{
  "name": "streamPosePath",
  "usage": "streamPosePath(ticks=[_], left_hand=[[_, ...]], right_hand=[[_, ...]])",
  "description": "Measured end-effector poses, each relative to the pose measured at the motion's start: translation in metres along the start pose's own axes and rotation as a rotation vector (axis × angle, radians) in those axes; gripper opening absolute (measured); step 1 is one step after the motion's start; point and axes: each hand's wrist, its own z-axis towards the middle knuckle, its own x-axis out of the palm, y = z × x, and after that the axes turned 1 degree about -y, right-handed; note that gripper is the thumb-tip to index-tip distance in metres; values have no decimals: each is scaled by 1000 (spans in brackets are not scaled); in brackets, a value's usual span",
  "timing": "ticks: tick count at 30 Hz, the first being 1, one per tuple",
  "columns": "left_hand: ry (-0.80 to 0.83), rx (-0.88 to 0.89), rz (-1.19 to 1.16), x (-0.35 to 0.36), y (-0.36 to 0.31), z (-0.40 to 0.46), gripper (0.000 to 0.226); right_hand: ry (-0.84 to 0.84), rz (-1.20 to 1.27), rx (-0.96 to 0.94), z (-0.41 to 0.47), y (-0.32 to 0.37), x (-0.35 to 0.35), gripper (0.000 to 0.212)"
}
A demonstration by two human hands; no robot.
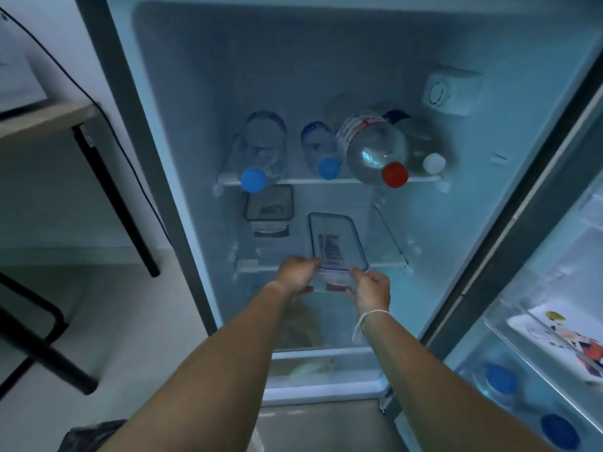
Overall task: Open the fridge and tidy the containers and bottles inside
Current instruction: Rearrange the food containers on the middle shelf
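Right, I've got the clear blue-rimmed lidded container (337,241) on the lower fridge shelf (388,265), its near end overhanging the front edge, with left hand (298,275) and right hand (372,290) curled onto its near corners. Rigid plastic, looks light, probably cold-slick; I'd grip the body below the lid clips. Bottles lie on the shelf above, red-capped bottle (375,151) biggest.

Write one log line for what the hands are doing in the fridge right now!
fridge: open | left hand + right hand: grip on box | box: middle shelf front edge | bottles: top shelf, lying down
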Motion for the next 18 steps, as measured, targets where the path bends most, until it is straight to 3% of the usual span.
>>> streamPosePath(ticks=[2, 7, 10, 13, 18], left_hand=[[5, 3, 18, 0, -1, 13, 35], [7, 10, 71, 2, -2, 41, 25], [-7, 52, 191, 0, -6, 51, 46], [-73, 196, 571, -8, -14, 62, 55], [-326, 560, 1103, -31, -31, 69, 47]], right_hand=[[-17, -3, 0, 12, -1, 5, 30], [-14, -34, -19, 44, -4, 19, 24], [-1, -62, -48, 58, -6, 28, 25], [-16, -53, -69, 69, -6, 37, 26], [-21, -94, -104, 84, -3, 53, 30]])
